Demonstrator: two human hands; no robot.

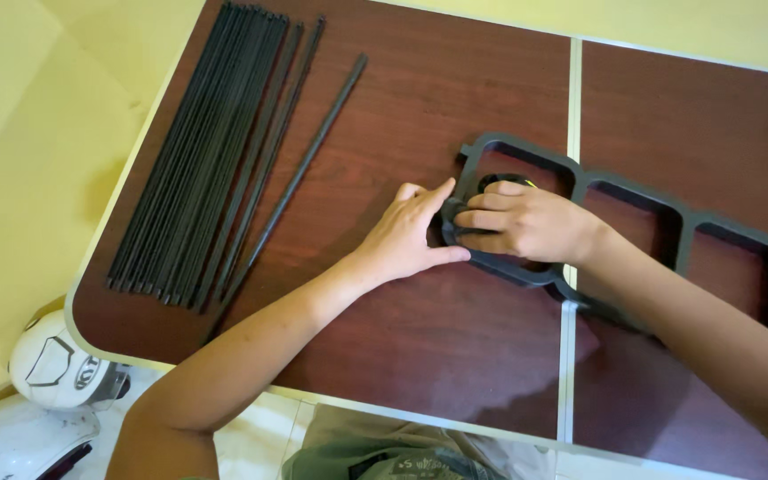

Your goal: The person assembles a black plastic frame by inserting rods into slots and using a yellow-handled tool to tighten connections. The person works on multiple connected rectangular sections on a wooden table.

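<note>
No packages, signs or screens anywhere in this view. Closest to a label: the white helmet (62, 363) on the floor at the table's bottom-left corner carries a small round dark emblem (88, 371) on its side, beside black line markings. At the bottom edge, a dark patch with pale print (390, 465) sits on the person's grey-green clothing, too small to make out.

Soft, warm, even light fills the scene. Faint glare whitens the table (420, 98) well beyond the hands, while soft shadows pool beneath both forearms toward the near edge. Focus is sharp at the grip; the corners bend slightly.
</note>
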